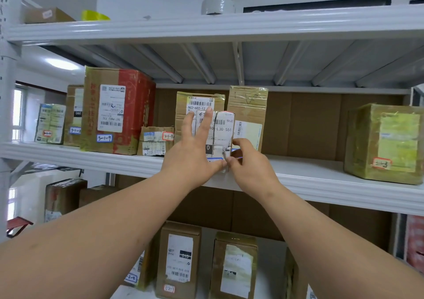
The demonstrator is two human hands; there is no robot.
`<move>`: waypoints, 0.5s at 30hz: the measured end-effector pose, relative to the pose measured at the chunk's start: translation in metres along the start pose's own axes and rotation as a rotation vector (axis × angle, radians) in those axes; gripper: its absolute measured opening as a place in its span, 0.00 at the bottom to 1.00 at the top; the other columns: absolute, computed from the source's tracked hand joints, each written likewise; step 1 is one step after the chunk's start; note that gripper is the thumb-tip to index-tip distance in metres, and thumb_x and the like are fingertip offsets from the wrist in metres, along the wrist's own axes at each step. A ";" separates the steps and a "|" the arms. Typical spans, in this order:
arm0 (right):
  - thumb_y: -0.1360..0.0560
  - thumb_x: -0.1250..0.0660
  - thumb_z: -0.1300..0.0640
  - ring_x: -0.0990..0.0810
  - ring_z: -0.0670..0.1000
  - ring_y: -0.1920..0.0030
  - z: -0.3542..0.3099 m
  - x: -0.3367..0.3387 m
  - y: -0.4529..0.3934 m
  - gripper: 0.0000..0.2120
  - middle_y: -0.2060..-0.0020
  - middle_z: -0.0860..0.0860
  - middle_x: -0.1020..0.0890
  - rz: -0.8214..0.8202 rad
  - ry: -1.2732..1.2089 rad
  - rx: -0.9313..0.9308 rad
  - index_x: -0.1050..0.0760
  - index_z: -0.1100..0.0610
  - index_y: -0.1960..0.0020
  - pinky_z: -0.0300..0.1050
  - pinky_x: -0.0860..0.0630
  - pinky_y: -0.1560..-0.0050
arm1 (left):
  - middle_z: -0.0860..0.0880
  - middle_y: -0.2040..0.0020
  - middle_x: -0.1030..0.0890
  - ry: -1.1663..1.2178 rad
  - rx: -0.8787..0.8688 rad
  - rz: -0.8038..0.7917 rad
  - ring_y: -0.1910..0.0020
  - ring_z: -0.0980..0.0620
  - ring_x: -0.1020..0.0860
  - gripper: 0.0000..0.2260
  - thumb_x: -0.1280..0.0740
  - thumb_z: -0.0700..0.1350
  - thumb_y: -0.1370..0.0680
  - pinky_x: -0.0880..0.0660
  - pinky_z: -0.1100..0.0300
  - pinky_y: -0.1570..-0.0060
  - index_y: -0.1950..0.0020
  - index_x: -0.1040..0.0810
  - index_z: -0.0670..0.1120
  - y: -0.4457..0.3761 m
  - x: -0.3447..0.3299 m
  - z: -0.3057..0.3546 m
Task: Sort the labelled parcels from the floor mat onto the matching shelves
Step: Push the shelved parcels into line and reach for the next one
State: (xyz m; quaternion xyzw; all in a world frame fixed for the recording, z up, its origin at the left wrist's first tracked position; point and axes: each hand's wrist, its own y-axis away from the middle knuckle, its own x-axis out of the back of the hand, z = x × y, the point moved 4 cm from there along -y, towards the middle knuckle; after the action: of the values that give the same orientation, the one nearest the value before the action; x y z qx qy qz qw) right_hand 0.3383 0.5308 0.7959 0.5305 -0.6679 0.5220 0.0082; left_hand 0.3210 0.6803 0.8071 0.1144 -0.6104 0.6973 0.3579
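On the shelf (321, 179), our left hand (195, 154) presses flat-fingered and right hand (250, 163) pinches the parcel (223, 131); we should seat it upright, label outward.

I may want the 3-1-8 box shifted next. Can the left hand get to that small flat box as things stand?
Probably yes. The small flat box sits at the front of the middle shelf, just left of the left hand, with nothing in front of it. That hand first has to leave the white parcel it is pressing.
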 end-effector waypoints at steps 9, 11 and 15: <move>0.23 0.36 0.54 0.26 0.57 0.39 0.027 0.034 -0.020 0.19 0.39 0.54 0.26 0.240 0.083 -0.138 0.29 0.55 0.33 0.57 0.28 0.38 | 0.56 0.20 0.60 0.006 0.021 -0.049 0.31 0.43 0.28 0.53 0.30 0.66 0.28 0.24 0.49 0.46 0.26 0.73 0.64 0.002 -0.006 0.003; 0.23 0.35 0.53 0.26 0.58 0.39 0.032 0.038 -0.026 0.21 0.38 0.55 0.28 0.225 0.095 -0.204 0.31 0.55 0.32 0.58 0.27 0.39 | 0.55 0.20 0.60 -0.007 0.029 -0.047 0.32 0.43 0.28 0.54 0.30 0.67 0.29 0.24 0.49 0.47 0.26 0.74 0.64 0.001 -0.007 0.003; 0.23 0.33 0.51 0.27 0.60 0.36 0.041 0.034 -0.036 0.29 0.32 0.57 0.31 0.093 0.083 -0.324 0.39 0.58 0.27 0.51 0.28 0.45 | 0.53 0.20 0.60 -0.025 0.050 -0.048 0.33 0.43 0.27 0.57 0.29 0.69 0.32 0.24 0.50 0.47 0.26 0.75 0.63 0.000 -0.009 0.005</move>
State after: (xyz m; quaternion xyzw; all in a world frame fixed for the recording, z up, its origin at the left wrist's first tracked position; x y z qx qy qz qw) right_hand 0.3717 0.4817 0.8216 0.4689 -0.7660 0.4288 0.0971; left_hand 0.3260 0.6722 0.8025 0.1466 -0.5940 0.7022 0.3640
